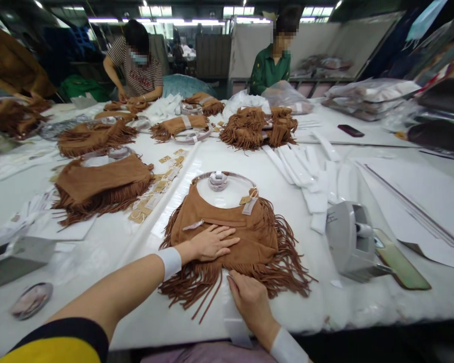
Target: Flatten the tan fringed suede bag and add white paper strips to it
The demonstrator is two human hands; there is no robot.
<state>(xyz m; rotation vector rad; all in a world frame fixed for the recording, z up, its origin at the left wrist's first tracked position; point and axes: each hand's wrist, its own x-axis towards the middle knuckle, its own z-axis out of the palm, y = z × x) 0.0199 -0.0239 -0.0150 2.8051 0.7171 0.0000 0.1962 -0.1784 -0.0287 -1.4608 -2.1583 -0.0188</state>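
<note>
A brown suede handbag (227, 227) with long fringe lies flat on the white table before me, its handle pointing away. Paper tags (248, 202) hang at the handle's right end, and a wrapped zipper pull (193, 225) shows on the front. My left hand (215, 243) rests open on the middle of the bag, fingers stretched out. Just below the bag's lower edge, my right hand (248, 297) is closed, its fingertips at a translucent white strip (232, 307) that runs from the fringe to the table edge. The fingers partly hide the grip.
A grey tape dispenser (350, 239) and a phone (403, 262) are on the right, below white foam strips (318, 186). Another fringed bag (102, 181) lies left, beside loose tags (161, 186). More bags (257, 126) sit farther back. Two people (139, 70) (274, 63) work across the table.
</note>
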